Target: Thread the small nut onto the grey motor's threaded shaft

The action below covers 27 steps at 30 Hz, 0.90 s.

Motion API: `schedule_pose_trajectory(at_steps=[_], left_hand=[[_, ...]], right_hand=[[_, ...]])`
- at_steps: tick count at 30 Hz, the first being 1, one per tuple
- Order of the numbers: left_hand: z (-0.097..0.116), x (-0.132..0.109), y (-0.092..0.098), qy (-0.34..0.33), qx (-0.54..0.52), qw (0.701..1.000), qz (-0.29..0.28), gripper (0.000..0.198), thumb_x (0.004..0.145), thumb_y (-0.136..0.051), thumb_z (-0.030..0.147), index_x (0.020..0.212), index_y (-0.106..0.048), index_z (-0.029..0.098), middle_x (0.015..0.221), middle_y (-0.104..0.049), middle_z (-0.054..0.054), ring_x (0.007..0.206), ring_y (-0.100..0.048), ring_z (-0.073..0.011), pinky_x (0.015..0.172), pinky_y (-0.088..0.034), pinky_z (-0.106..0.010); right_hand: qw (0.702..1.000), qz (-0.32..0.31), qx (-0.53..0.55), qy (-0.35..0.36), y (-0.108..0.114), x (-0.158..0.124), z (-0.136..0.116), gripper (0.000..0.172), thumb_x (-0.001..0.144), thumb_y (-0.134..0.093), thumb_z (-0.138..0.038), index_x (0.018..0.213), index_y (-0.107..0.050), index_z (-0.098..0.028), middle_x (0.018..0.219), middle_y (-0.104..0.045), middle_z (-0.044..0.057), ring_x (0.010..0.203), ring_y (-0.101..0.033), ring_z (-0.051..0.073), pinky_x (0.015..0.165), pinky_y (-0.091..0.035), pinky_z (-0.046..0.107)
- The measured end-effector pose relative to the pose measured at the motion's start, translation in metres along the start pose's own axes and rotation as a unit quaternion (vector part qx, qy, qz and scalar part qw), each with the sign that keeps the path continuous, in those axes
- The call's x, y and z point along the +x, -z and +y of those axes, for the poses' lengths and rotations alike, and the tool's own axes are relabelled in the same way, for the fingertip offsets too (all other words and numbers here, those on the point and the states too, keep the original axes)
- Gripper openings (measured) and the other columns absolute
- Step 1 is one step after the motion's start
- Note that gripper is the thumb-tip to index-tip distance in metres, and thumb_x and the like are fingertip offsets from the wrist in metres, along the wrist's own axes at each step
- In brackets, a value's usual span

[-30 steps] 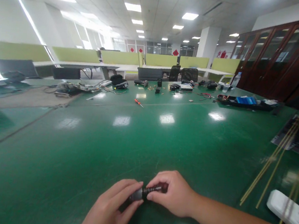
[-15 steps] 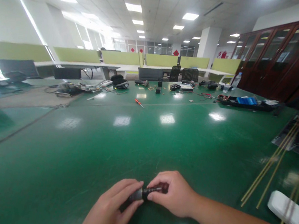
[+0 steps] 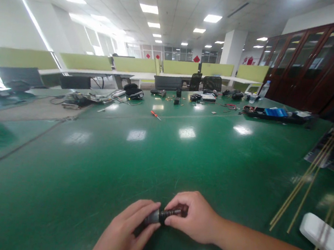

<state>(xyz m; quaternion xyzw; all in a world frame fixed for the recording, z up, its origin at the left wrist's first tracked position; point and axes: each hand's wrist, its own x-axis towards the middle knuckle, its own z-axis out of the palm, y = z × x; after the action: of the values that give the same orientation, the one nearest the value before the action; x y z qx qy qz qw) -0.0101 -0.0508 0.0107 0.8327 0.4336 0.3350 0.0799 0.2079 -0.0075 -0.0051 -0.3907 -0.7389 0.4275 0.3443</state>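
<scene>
Two bare hands meet over a small dark cylindrical part [image 3: 159,215], low in the middle of the head view, just above the green table [image 3: 150,155]. The left hand [image 3: 123,234] comes up from the bottom edge and pinches the part's thicker grey end between thumb and fingers. The right hand [image 3: 193,216], with its forearm running in from the lower right, closes thumb and forefinger on the thinner ribbed end. The part lies roughly level between the two grips; whether it rests on the table surface cannot be told.

To the right of the hands, well apart from them, lie several thin brass-coloured rods [image 3: 303,188], and near their lower ends a flat white object [image 3: 324,240] at the picture's edge. Farther up the table are a red-handled screwdriver [image 3: 155,115], a long black tray [image 3: 274,113] holding something blue, and a scatter of small dark items and cables. Dark wooden cabinets [image 3: 317,58] with glass doors stand along the right wall, with a water bottle [image 3: 264,88] at their near end.
</scene>
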Motion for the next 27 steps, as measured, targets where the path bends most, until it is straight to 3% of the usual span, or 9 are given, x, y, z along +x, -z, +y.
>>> schedule_pose_trajectory(at_steps=[14,27], left_hand=[[-0.0023,-0.0017,-0.0001,0.003,0.003,1.0,-0.001,0.025,0.093,-0.06,0.027,0.117,-0.068,0.025,0.108,-0.072,-0.006,0.095,-0.073,-0.0181,0.085,-0.06,-0.023],[-0.0014,0.0008,0.0013,-0.004,0.014,1.0,0.005,0.025,0.093,-0.062,0.026,0.117,-0.067,0.027,0.108,-0.072,-0.003,0.095,-0.072,-0.0149,0.086,-0.058,-0.019]], right_hand=[[1.0,-0.001,-0.004,0.002,-0.0009,0.0001,0.0035,0.012,0.073,-0.077,-0.024,0.084,-0.078,-0.019,0.073,-0.071,0.0,0.063,-0.059,0.013,0.059,-0.042,0.023],[1.0,0.002,0.012,-0.008,-0.0002,-0.0004,0.0012,0.011,0.072,-0.077,-0.023,0.081,-0.078,-0.017,0.068,-0.069,0.0,0.059,-0.056,0.012,0.056,-0.04,0.022]])
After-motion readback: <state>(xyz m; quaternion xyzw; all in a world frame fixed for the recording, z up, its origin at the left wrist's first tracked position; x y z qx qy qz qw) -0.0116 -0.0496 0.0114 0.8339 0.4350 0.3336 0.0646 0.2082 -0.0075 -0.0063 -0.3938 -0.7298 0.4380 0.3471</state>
